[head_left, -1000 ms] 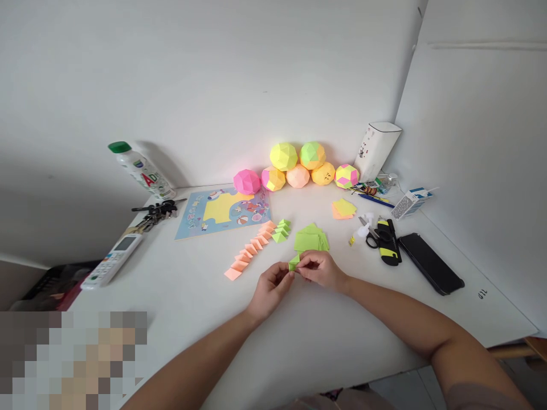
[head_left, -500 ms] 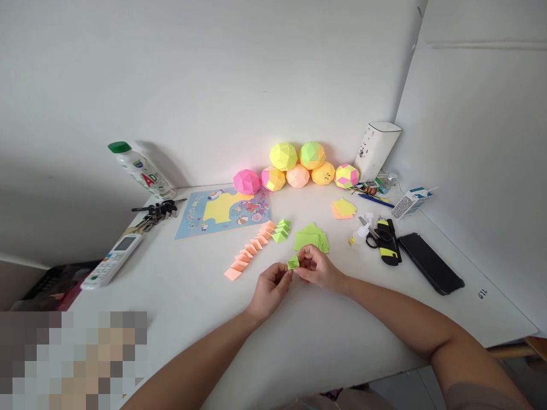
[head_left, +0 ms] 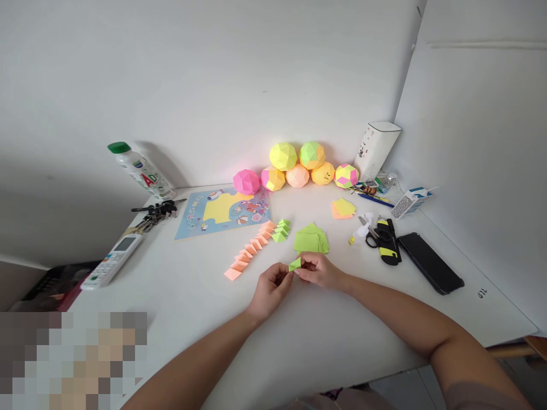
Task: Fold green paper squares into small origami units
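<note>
Between my two hands is a small folded piece of green paper (head_left: pixel 294 265). My left hand (head_left: pixel 273 283) pinches its left side, and my right hand (head_left: pixel 319 271) grips the right side with thumb and fingers. Just beyond my right hand lies a loose stack of green paper squares (head_left: pixel 311 238). Several folded green paper pieces (head_left: pixel 281 232) stand in a short row past my hands. To their left runs a longer diagonal row of folded orange paper pieces (head_left: pixel 250 250).
Faceted paper balls (head_left: pixel 298 176) are piled against the wall, beside a blue printed card (head_left: pixel 192 210). On the right lie scissors (head_left: pixel 372 241), a yellow-black cutter (head_left: pixel 388 250) and a black phone (head_left: pixel 431 263). Keys (head_left: pixel 159 210), a white remote (head_left: pixel 111 262) and a bottle (head_left: pixel 143 171) are left.
The green paper piece has gone from a raised, partly open fold to a flatter shape. My right hand's fingers have come down a little over it.
</note>
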